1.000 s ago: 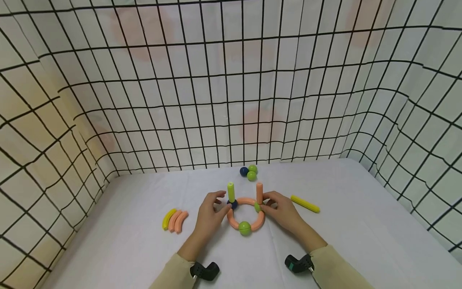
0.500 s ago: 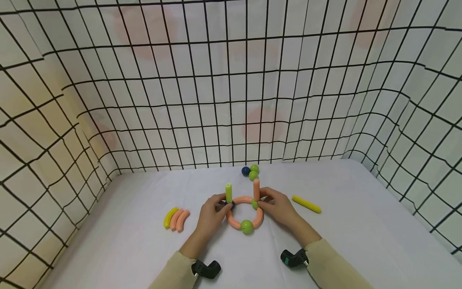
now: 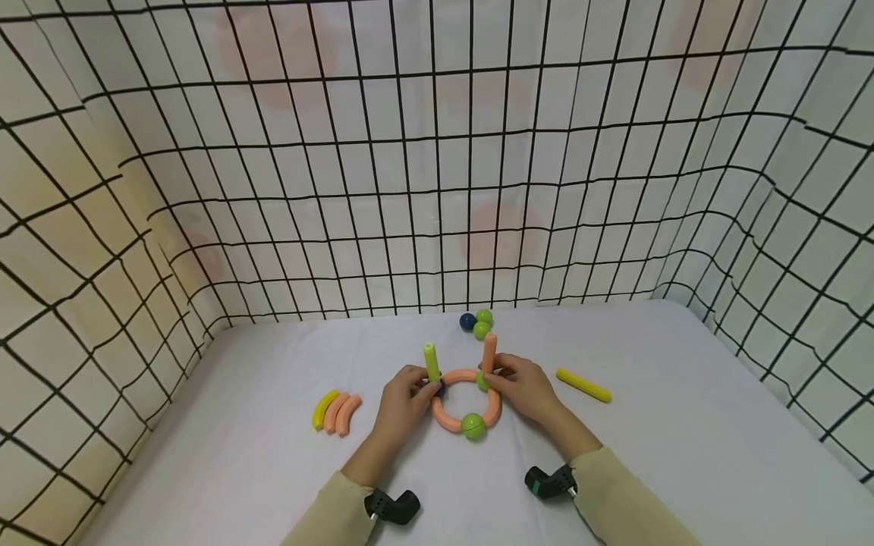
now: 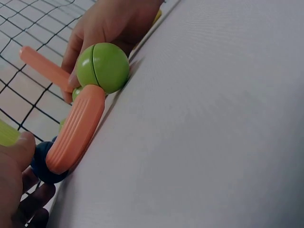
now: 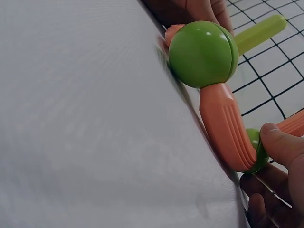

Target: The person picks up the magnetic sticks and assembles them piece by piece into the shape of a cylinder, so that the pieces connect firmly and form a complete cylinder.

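A ring of curved orange rods (image 3: 447,421) joined by balls lies on the table. My left hand (image 3: 403,402) pinches the dark blue ball (image 4: 43,164) at the ring's left, thumb on the near side. From that ball a lime-green rod (image 3: 431,362) stands up, leaning slightly left. My right hand (image 3: 524,387) pinches the green ball (image 5: 254,137) at the ring's right, its thumb on the ball in the right wrist view. An orange straight rod (image 3: 489,353) rises from it. Another green ball (image 3: 473,426) joins the ring's near side, touched by neither hand.
Several curved rods, one yellow (image 3: 325,410) and others orange (image 3: 348,415), lie at the left. A yellow straight rod (image 3: 583,385) lies to the right. Loose balls, one dark blue (image 3: 467,322) and two green (image 3: 482,330), sit behind the ring. A black wire grid (image 3: 437,189) encloses the table.
My left fingers have closed in around the dark blue ball, and the lime-green rod now tilts a little left. My right hand keeps its hold. The head view has shifted slightly.
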### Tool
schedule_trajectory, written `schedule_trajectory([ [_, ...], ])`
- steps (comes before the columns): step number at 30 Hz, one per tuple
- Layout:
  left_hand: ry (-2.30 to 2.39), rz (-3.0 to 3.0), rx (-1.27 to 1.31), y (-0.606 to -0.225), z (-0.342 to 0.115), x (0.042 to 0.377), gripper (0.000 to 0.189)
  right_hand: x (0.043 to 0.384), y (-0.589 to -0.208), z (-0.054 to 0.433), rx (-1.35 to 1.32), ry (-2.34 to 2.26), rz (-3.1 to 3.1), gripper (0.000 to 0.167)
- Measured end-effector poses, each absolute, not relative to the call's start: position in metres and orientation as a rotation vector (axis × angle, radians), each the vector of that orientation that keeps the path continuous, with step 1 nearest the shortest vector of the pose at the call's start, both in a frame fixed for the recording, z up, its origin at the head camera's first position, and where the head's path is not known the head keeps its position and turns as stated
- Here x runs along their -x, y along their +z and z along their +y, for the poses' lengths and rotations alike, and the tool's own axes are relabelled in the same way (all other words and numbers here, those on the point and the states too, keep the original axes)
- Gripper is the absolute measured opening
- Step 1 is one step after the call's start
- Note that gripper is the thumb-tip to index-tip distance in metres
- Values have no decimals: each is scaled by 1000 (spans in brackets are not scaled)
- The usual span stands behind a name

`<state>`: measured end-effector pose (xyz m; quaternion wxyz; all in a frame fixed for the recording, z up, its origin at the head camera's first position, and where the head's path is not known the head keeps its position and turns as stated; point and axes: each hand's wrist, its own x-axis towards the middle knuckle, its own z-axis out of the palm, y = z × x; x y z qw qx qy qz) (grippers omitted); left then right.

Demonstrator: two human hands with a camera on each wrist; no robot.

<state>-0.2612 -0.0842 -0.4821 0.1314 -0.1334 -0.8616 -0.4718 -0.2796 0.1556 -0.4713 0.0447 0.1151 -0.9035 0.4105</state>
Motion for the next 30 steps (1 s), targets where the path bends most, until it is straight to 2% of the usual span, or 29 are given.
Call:
schedule_trajectory([
  [30, -1304, -2563, 415, -479, -84, 260, 17, 279, -463, 150, -273, 1183, -2839, 22],
])
